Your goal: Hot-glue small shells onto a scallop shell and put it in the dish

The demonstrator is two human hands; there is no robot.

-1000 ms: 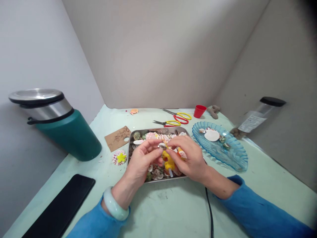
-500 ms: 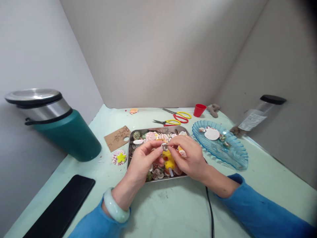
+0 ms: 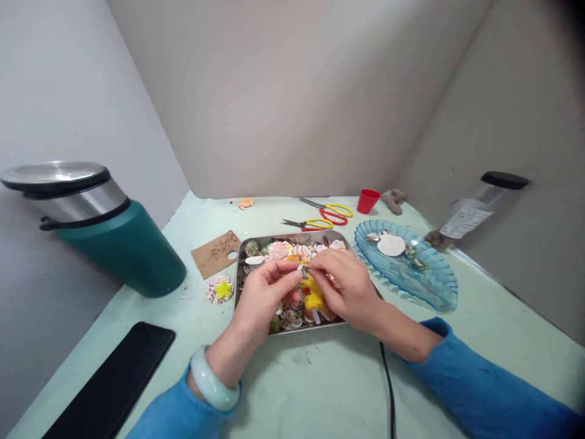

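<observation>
Above the metal tray [image 3: 315, 328], my left hand [image 3: 265, 292] and my right hand [image 3: 345, 285] meet at their fingertips. Between them they pinch a small whitish-grey shell [image 3: 301, 269], partly covered by the fingers. Each hand has thumb and forefinger closed on it. Just below the fingers a yellow hot glue gun [image 3: 313, 297] lies on the tray's contents, with a pale stick end pointing toward me. Many shells [image 3: 278, 250] of mixed colours fill the tray, and my hands hide part of them.
Left of the tray are a brown card [image 3: 212, 256], a speckled disc with a yellow star [image 3: 222, 289], a green bottle [image 3: 132, 250] and a black phone [image 3: 114, 378]. Scissors [image 3: 315, 224] and a red cup [image 3: 368, 201] stand behind. Rightward are a blue dish [image 3: 434, 286], clear bottle [image 3: 479, 204] and black cord [image 3: 388, 390].
The shell has turned slightly between my fingertips, and my right fingers have shifted a little to the left. Both hands stay over the tray; the view has moved slightly.
</observation>
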